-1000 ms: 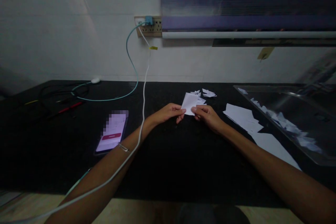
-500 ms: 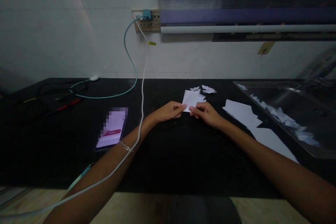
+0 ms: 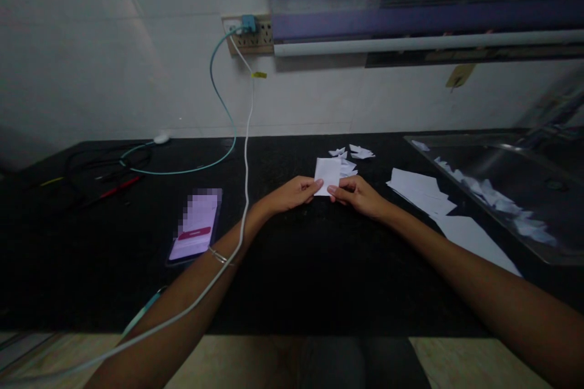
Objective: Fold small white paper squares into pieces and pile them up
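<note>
A small folded sheet of white paper (image 3: 327,175) is held up over the dark counter between my two hands. My left hand (image 3: 296,192) pinches its lower left edge, thumb on the near face. At the lower right corner my right hand (image 3: 358,196) grips it the same way, fingers behind the sheet. Just beyond the hands lie several small folded paper pieces (image 3: 361,152), partly hidden by the sheet. To the right of my right hand rests a stack of white paper (image 3: 417,189), with a larger sheet (image 3: 472,243) nearer to me.
A metal sink (image 3: 554,194) is at the right, with a row of folded papers (image 3: 495,200) along its edge. At left lie a phone (image 3: 194,228) and dark cables (image 3: 86,164). A white cable (image 3: 247,164) runs from the wall socket (image 3: 253,36) across my left forearm.
The view has shifted slightly. Both hands keep their hold on the folded paper, which now stands a little more upright.
</note>
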Demonstrator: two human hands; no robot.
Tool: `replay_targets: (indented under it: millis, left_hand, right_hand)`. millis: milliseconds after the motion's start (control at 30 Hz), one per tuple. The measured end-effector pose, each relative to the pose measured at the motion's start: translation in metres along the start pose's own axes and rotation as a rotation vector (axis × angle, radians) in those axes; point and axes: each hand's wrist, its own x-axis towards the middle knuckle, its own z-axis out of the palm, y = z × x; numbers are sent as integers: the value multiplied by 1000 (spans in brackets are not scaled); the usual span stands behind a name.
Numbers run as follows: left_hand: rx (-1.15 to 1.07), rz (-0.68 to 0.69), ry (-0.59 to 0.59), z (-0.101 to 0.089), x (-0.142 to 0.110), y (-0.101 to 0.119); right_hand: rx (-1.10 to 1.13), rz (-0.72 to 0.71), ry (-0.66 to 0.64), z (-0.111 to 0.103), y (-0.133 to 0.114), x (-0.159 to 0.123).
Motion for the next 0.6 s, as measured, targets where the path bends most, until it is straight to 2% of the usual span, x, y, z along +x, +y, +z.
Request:
replay_targets:
  millis: [200, 433, 600]
  left_hand:
    - [-35, -27, 19, 0, -1, 4]
    - [-27, -31, 34, 0, 1, -6]
    - [-45, -37, 65, -2, 1, -3]
  right_hand:
    - [15, -4, -32, 0, 0, 0]
    - [-19, 29, -70, 2, 1, 1]
    - [21, 5, -93, 0, 2, 2]
